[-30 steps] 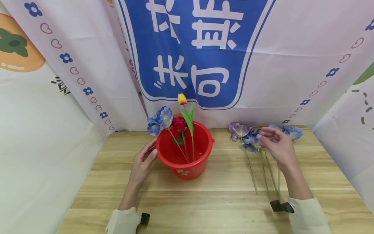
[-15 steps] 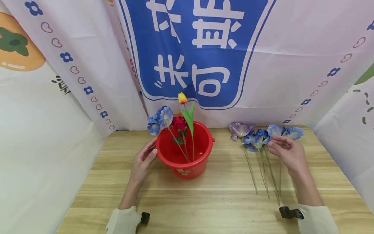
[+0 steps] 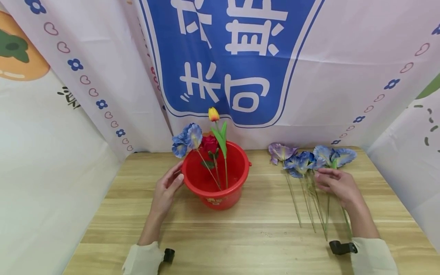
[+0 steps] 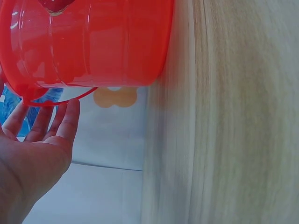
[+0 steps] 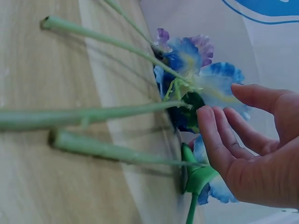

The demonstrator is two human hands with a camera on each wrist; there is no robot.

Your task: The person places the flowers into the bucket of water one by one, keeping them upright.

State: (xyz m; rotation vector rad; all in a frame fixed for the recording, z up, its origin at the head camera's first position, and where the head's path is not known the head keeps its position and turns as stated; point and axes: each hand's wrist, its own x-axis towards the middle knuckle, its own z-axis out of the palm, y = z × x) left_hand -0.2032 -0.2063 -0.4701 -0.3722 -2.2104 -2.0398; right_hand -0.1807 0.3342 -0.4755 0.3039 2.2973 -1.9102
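At the left side of a red bucket [image 3: 225, 200], the left hand [image 3: 163, 195] touches the rim with extended fingers. In the left wrist view its fingers [image 4: 69, 122] reach up to the thin red bucket handle [image 4: 86, 94]. A yellow-red tulip [image 3: 213, 114], a red rose [image 3: 209, 143] and a blue iris [image 3: 194, 136] stand in the bucket. The right hand [image 3: 340, 186] hovers over several artificial flowers on the table. Its thumb and fingers are apart beside a blue iris [image 5: 219, 79], and nothing visible is between them.
A purple iris [image 3: 282, 151] lies left of the blue ones, stems toward the front. The wooden table [image 3: 261, 244] meets a white printed cloth [image 3: 343, 76] at its back edge. Small clear specks [image 3: 267, 234] lie on the table.
The right hand has moved right from over the middle blue iris toward the right-hand flowers, uncovering the blue blooms. The left hand stays at the bucket rim.
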